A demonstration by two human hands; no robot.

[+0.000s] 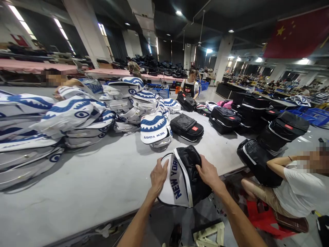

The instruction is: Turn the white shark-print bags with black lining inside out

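Note:
A black and white backpack [189,171] with "NEW YORK" in dark letters on its white panel is held at the near edge of the table. My left hand [158,174] grips its white side, thumb on top and fingers hidden behind the edge. On the black side, my right hand [207,171] clasps the other edge. Just beyond lies a white and blue backpack [154,128] with a toothed pattern. Beside that one, a black backpack [187,127] with a red label rests flat.
Piles of white and blue backpacks [77,113] cover the left of the white table [102,181]. Black backpacks [250,103] are stacked at the right. One person [190,85] stands across the table; another person [298,181] sits close on the right. A stool [209,235] stands below.

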